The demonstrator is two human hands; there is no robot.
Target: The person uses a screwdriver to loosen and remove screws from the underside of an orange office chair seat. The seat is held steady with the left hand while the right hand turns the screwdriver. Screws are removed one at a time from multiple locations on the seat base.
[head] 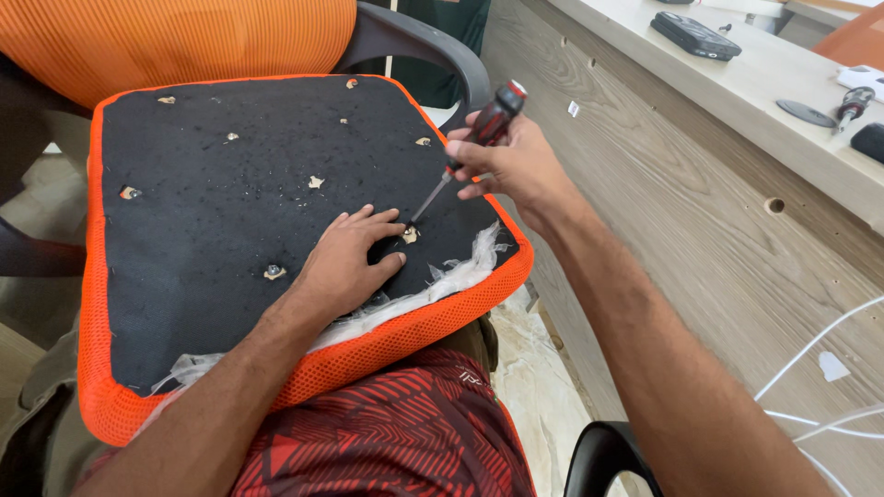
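An orange mesh chair seat cushion lies upside down on my lap, its black underside facing up with several small holes. My left hand rests flat on the black underside, fingers spread beside a hole near the right edge. My right hand grips a screwdriver with a black and red handle; its shaft slants down and its tip sits at that hole.
An orange mesh chair back and dark armrest stand behind the cushion. A wooden panel rises at right under a desk top holding a black case and another screwdriver. White cables hang lower right.
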